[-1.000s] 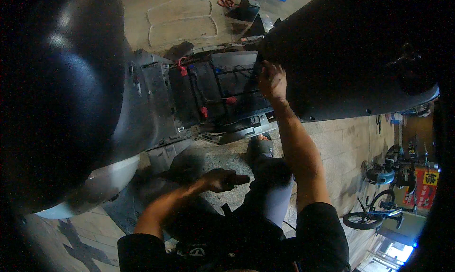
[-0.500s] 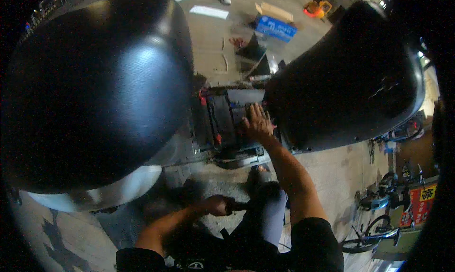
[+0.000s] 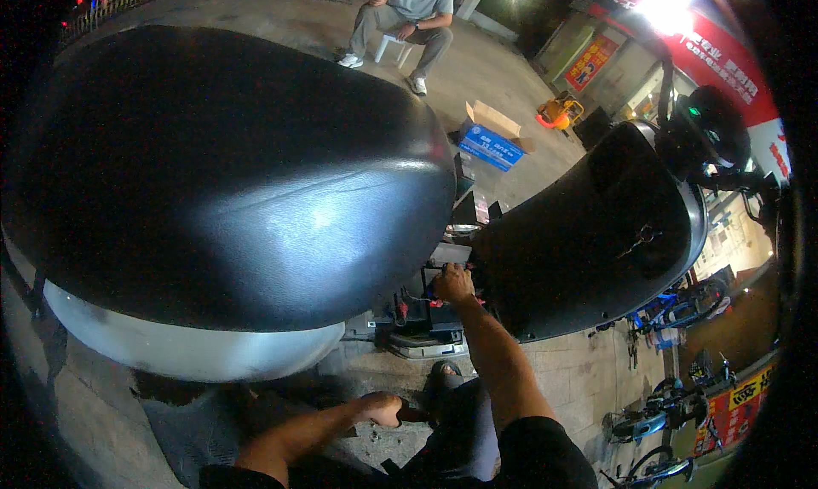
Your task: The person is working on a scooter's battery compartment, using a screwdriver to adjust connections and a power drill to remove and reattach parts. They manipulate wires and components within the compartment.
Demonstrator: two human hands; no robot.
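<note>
An electric scooter stands across in front of me, with a black seat (image 3: 256,174) at left and a black front panel (image 3: 588,242) at right. Between them lies the open floor compartment (image 3: 426,344), holding dark blocks, wires and red connectors (image 3: 402,308). My right hand (image 3: 456,284) reaches into its far right part, fingers curled down together; what they grip, if anything, is hidden. Low in front of my body, my left hand (image 3: 382,410) is closed around a dark, handle-like object (image 3: 415,414), its kind unclear.
Beyond the scooter an opened blue carton (image 3: 492,144) rests on the pavement. A person (image 3: 409,20) sits on a white stool farther back. An orange-yellow object (image 3: 558,112) lies near the shopfront. Several bicycles (image 3: 656,412) stand at right. The scooter's handlebar (image 3: 716,140) rises at far right.
The view has tilted up, bringing the seated person and shopfront into sight. My right hand has gone from spread flat over the compartment to curled fingers. My left hand still grips the dark object.
</note>
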